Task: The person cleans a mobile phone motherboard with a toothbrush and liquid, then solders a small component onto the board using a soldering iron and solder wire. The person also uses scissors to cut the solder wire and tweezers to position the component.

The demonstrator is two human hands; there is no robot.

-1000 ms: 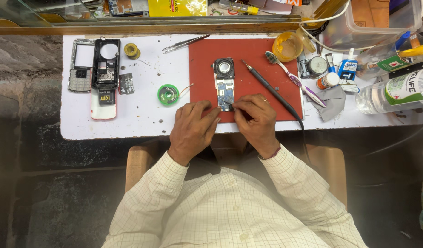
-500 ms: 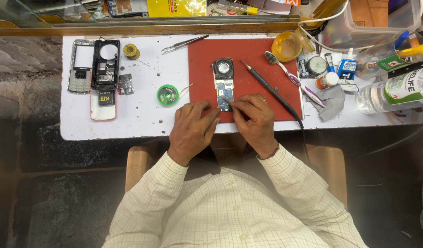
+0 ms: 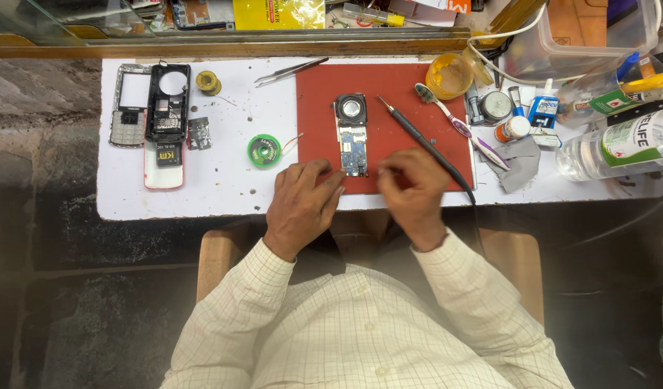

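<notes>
Laid the small circuit board (image 3: 353, 142) flat on the red mat (image 3: 403, 86), most likely to stop it sliding and to make tiny bits easy to see. Pointed its round speaker end to the far side and its blue end to the near side.

Rested the left hand (image 3: 301, 203) on the near edge of the white table top (image 3: 223, 191), fingers bent a little and spread, nothing pinched in them. Put its fingertips right at the near left corner of the board, maybe touching, likely to hold it steady.

Bunched the right hand (image 3: 414, 189) just near and right of the board, not on it. Came out blurry, so cannot tell if anything tiny was pinched there.

Set the board between the two hands and a bit farther away than both.

Left the soldering iron (image 3: 418, 140) slanted on the mat just right of the board, close to the right hand for a quick grab. Parked the green spool (image 3: 264, 151), the tweezers (image 3: 292, 70) and the phone shells (image 3: 162, 108) off to the left, out of the way
</notes>
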